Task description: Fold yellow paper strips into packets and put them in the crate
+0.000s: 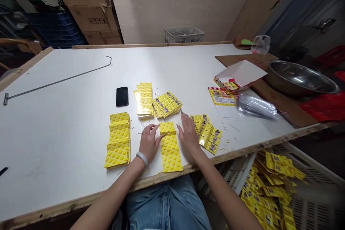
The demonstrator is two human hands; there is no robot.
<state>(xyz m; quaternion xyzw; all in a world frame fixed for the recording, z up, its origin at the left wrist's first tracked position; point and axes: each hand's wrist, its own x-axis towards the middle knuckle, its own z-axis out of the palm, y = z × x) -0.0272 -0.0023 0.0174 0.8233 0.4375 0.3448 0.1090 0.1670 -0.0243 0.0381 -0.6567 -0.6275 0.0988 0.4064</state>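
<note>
Left grip [148, 141] is spread, thumb at the crease of the yellow strip [171, 153], apparently to steady it where it lies on the tabletop [81, 133] between both grips; right grip [189, 134], fingers parted just beside the strip's edge, seems placed to keep it straight

On the table [67, 129], a phone [122, 96] lies behind the leftmost stack of strips [118, 140].

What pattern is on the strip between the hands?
The strip has a yellow diamond grid, head view.
</note>
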